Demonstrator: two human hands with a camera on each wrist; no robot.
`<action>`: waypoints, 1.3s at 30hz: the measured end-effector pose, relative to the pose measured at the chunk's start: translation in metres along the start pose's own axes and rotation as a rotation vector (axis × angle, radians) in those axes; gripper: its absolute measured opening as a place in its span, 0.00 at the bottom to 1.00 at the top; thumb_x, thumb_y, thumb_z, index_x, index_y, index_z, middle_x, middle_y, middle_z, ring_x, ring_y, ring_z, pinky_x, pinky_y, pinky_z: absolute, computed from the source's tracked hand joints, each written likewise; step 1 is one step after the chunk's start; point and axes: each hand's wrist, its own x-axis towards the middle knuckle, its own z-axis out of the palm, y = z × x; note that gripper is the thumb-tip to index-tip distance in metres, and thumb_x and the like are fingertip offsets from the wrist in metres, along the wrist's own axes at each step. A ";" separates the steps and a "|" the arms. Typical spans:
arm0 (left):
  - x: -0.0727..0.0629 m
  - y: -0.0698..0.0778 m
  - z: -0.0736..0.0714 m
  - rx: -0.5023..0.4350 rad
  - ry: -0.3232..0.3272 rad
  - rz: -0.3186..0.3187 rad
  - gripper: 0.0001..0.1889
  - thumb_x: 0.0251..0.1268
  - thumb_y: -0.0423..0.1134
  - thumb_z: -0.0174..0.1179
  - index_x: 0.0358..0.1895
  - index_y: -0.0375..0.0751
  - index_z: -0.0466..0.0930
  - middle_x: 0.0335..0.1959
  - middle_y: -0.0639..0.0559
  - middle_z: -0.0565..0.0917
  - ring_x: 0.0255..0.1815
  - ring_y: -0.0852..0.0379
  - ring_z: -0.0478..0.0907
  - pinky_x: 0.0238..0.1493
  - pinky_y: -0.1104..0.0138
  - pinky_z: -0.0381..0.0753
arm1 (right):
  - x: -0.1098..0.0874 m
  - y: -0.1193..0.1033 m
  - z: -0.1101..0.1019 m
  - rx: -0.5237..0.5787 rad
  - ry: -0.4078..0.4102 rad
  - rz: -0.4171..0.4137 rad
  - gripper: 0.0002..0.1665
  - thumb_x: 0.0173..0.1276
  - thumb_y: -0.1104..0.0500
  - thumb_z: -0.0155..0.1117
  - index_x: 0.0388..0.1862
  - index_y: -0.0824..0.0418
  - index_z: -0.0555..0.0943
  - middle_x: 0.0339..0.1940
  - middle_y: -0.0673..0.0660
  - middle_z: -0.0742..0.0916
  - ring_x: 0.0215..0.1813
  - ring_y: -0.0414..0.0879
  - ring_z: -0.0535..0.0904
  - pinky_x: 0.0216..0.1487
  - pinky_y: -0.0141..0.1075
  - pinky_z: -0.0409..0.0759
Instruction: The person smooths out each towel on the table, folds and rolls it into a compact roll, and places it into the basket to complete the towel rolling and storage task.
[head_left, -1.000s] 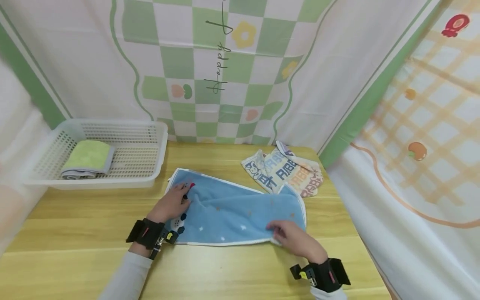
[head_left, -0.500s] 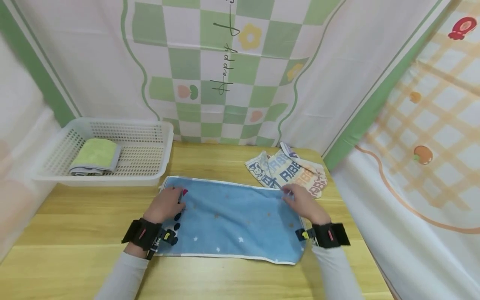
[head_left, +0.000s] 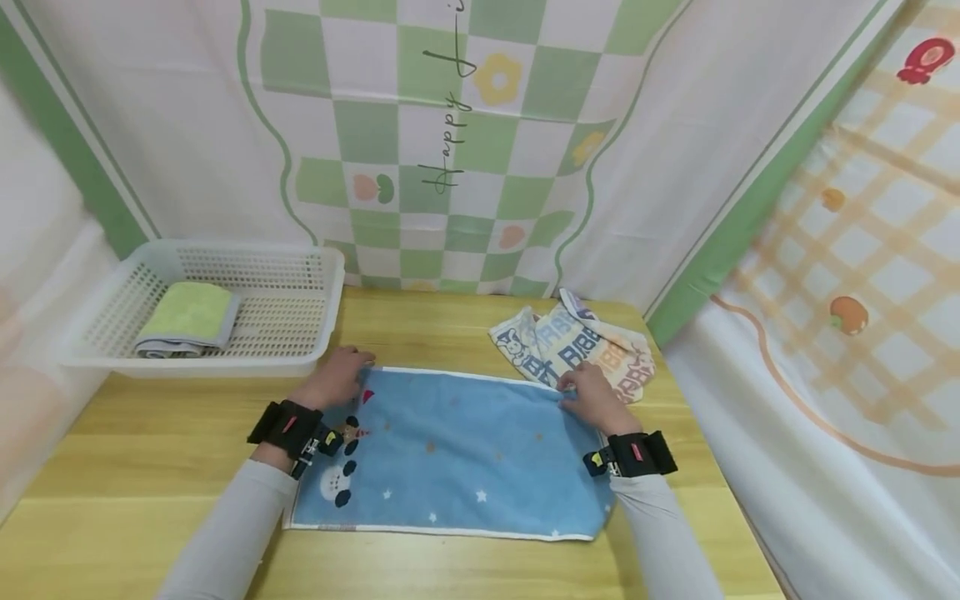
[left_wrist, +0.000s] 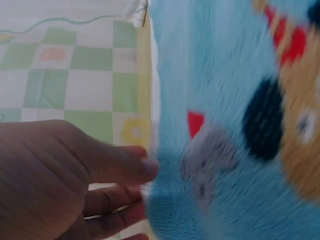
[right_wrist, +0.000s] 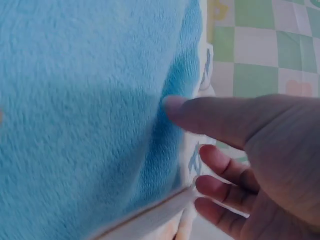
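A blue towel (head_left: 465,450) with white edging, stars and animal faces lies spread on the wooden table. At its far left corner, my left hand (head_left: 339,379) pinches the edge. The left wrist view has the thumb (left_wrist: 142,170) at the white border and the other fingers behind it. My right hand (head_left: 596,398) holds the far edge near the right corner. Seen from the right wrist, the thumb (right_wrist: 180,110) presses on the blue pile while several fingertips show beyond the border. The towel's near right corner is bent slightly under.
Back left, a white plastic basket (head_left: 330,308) contains a folded green and grey towel (head_left: 187,312). A crumpled cream towel (head_left: 577,342) with coloured lettering lies behind my right hand. Patterned curtains (head_left: 450,150) hang around the table (head_left: 135,450).
My right hand has gone from the near edge to the far edge, and the towel is spread flatter. My left hand has shifted up from the towel's left part to its far left corner.
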 end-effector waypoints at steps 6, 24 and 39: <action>-0.006 0.001 -0.004 -0.118 -0.017 -0.022 0.12 0.64 0.24 0.58 0.49 0.30 0.83 0.45 0.38 0.84 0.44 0.45 0.80 0.49 0.50 0.82 | -0.005 0.003 -0.003 0.072 -0.025 0.005 0.07 0.63 0.67 0.71 0.30 0.58 0.82 0.36 0.55 0.83 0.42 0.50 0.78 0.44 0.44 0.78; -0.010 0.020 -0.039 -0.175 0.144 0.059 0.09 0.68 0.24 0.60 0.46 0.33 0.86 0.43 0.41 0.87 0.44 0.47 0.83 0.46 0.53 0.84 | -0.009 0.030 -0.037 0.162 0.095 0.003 0.08 0.74 0.67 0.60 0.45 0.66 0.85 0.45 0.64 0.88 0.47 0.56 0.82 0.48 0.50 0.81; 0.004 0.013 -0.038 -0.095 0.249 -0.036 0.18 0.59 0.13 0.55 0.50 0.27 0.83 0.47 0.34 0.83 0.47 0.39 0.80 0.51 0.48 0.83 | 0.007 0.031 -0.027 0.187 0.136 0.018 0.17 0.72 0.67 0.62 0.57 0.73 0.79 0.51 0.70 0.84 0.54 0.64 0.81 0.55 0.56 0.80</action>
